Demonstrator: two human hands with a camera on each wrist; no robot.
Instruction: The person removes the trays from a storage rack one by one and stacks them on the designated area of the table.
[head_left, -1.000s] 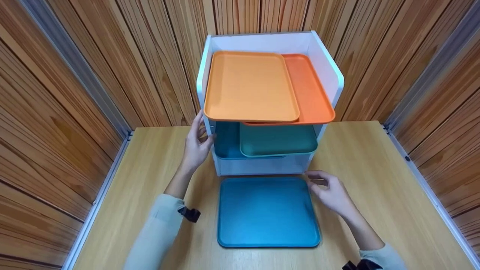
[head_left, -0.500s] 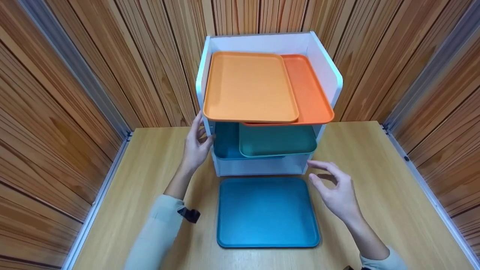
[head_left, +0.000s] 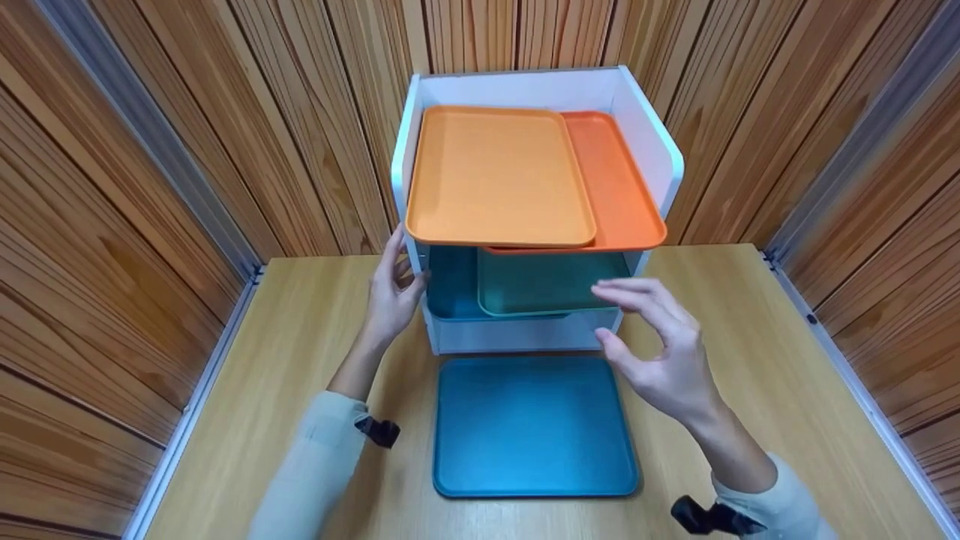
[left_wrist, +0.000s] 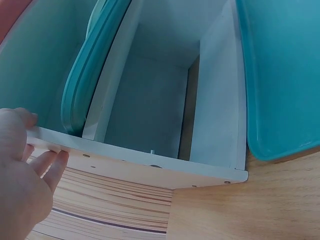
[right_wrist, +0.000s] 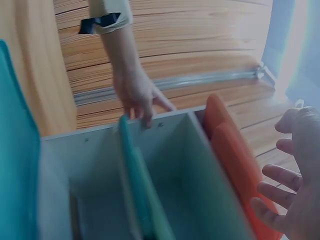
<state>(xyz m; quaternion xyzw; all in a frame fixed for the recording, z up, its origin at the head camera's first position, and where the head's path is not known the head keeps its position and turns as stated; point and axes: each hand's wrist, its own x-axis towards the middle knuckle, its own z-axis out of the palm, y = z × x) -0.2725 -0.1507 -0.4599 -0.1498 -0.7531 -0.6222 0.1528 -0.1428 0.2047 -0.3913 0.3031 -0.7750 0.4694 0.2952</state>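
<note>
My left hand (head_left: 394, 289) holds the left side panel of a white shelf unit (head_left: 525, 334), thumb at the front edge and fingers along the outer face. In the left wrist view, that hand (left_wrist: 22, 170) pinches the panel's edge. My right hand (head_left: 664, 349) is raised before the shelf's right front, fingers spread from the thumb and nothing between them. It overlaps the corner of a green tray (head_left: 547, 281) on the middle shelf. Under the green tray lies a teal-blue tray (head_left: 452, 281). On top, a light orange tray (head_left: 499, 176) partly covers a deeper orange tray (head_left: 615, 187).
A blue tray (head_left: 536, 427) lies flat on the wooden table (head_left: 360, 480), just in front of the shelf. Wood-patterned walls (head_left: 315, 112) with metal strips at the corners stand behind and at both sides. The bottom compartment (left_wrist: 150, 95) shows in the left wrist view.
My right hand has risen from beside the blue tray's back right corner to the middle shelf's height, its fingers opening wider. My left hand and the trays have stayed in place.
</note>
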